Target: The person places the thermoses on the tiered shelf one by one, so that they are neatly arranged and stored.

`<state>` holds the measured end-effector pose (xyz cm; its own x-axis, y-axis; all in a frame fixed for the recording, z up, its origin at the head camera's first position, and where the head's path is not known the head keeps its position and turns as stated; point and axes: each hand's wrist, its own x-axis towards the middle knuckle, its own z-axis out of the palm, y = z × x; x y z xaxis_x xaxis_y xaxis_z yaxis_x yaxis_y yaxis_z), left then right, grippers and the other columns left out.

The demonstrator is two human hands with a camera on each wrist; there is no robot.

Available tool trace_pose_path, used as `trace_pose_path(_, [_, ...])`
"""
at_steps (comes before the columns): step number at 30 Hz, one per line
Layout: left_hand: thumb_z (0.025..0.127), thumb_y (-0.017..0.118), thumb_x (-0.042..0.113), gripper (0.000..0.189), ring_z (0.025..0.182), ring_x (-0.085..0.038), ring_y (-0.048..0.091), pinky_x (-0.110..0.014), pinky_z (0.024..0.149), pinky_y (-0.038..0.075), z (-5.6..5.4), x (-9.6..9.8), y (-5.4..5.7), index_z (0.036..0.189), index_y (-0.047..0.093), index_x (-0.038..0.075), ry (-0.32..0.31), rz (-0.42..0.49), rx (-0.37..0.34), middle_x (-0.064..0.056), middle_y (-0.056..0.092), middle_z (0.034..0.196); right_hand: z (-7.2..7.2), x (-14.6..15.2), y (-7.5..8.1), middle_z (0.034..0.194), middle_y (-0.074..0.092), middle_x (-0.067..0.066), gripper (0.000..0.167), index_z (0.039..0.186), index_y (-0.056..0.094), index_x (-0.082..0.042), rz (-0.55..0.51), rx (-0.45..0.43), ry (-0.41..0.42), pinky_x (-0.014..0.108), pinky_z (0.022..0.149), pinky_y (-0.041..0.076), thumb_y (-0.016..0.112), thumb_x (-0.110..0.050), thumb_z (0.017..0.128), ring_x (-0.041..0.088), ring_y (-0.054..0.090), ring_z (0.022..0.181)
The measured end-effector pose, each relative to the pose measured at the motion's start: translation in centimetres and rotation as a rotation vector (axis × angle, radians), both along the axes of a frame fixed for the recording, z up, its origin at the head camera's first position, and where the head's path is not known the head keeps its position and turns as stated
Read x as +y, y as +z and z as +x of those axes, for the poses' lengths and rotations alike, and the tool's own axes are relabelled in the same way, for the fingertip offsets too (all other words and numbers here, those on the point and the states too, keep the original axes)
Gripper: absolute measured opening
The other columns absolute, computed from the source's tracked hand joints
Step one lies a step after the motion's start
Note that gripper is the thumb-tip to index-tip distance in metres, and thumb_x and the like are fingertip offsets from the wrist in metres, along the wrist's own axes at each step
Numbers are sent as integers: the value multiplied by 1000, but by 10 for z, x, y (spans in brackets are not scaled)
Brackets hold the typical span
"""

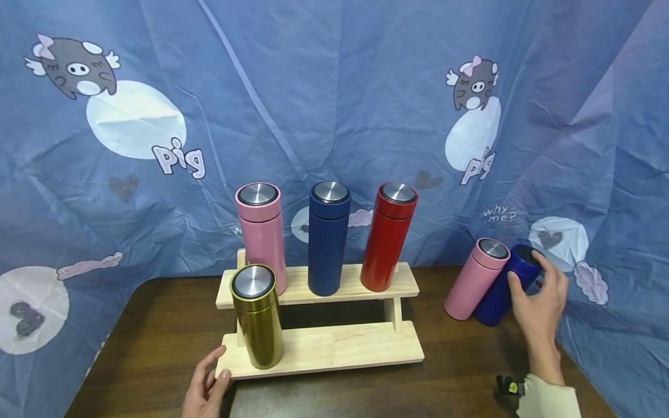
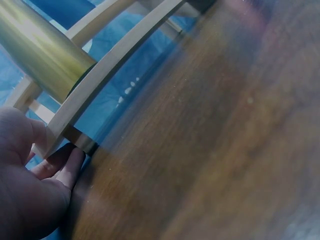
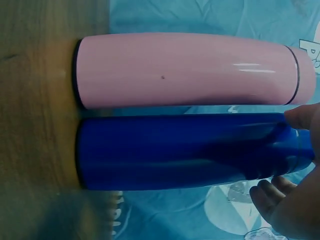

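Observation:
In the head view my right hand (image 1: 540,305) holds the upper part of a blue thermos bottle (image 1: 493,299), thumb on one side and fingers on the other. The right wrist view shows the same blue bottle (image 3: 180,152) upright on the table, beside a pink thermos bottle (image 3: 185,70). My left hand (image 1: 206,386) grips the left end of the lower shelf of a two-tier wooden rack (image 1: 360,345); in the left wrist view its fingers and thumb pinch the rack's corner. A gold thermos bottle (image 1: 258,325) stands on that shelf, close to the left hand.
On the rack's upper shelf stand a pink bottle (image 1: 263,244), a dark blue bottle (image 1: 328,244) and a red bottle (image 1: 387,244). A blue printed cloth (image 1: 334,87) hangs behind the brown wooden table (image 1: 157,337). A small black object (image 1: 507,384) is near the right sleeve.

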<state>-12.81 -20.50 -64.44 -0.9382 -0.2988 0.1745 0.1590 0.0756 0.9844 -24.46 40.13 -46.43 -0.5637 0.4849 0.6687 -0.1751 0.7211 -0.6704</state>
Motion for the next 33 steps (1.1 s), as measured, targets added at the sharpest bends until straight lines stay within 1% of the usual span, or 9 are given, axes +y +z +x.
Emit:
trace_pose_path(3, [111,62,-2,45,92,-1,73,-15,82,58,-1,-1,-2,154,51,5,-9,5,22,8,81,100,-1,1,-5,138,56,33,69,157,61,-14,1,-9,4,14,95,29,84,-4,93,-4,39,114])
trace_pose_path(9, [111,61,-4,45,92,2,72,-14,83,56,1,1,5,152,58,13,-23,31,29,11,80,99,-2,3,-14,139,52,37,68,163,52,-17,5,-13,41,16,92,30,77,-9,101,30,51,119])
trace_pose_path(11, [111,60,-4,46,94,2,72,-12,85,56,3,3,10,152,59,17,-42,51,48,13,79,101,-3,4,-16,140,52,38,68,164,50,-17,9,-2,51,16,93,29,77,-10,102,34,51,119])
trace_pose_path(15, [110,59,-5,49,98,3,71,-10,87,55,6,6,18,153,59,18,-76,90,100,13,79,105,-5,4,-18,144,54,36,68,164,51,-17,11,20,56,15,94,29,77,-10,101,16,49,119])
trace_pose_path(19, [111,61,-3,47,98,3,72,-11,87,56,4,4,12,152,60,22,-52,85,64,14,79,105,-6,3,-18,147,56,33,68,163,52,-18,3,28,51,14,94,33,78,-10,101,-3,42,117])
trace_pose_path(22, [114,63,7,41,102,1,74,-13,89,57,2,0,2,153,58,16,-54,86,56,12,80,111,-6,2,-18,145,57,32,67,163,53,-20,-5,29,40,14,93,36,79,-10,101,-6,41,117])
trace_pose_path(26, [114,63,7,43,104,0,74,-14,90,58,0,-4,-6,155,53,3,-68,60,89,10,80,114,-6,2,-18,144,58,32,66,161,56,-20,-14,35,20,13,94,38,79,-8,100,-2,44,118])
trace_pose_path(29, [112,62,-2,44,102,0,74,-15,89,59,-2,-4,-7,154,50,0,-52,40,81,11,80,111,-6,3,-18,143,60,30,66,160,58,-20,-23,39,9,13,93,40,80,-7,100,-4,46,118])
trace_pose_path(33, [111,61,-3,43,103,0,74,-14,89,58,-1,-2,-3,154,54,3,-59,76,93,11,80,112,-7,3,-17,141,62,29,66,158,60,-18,-33,46,-7,12,92,41,82,-5,98,-10,45,114])
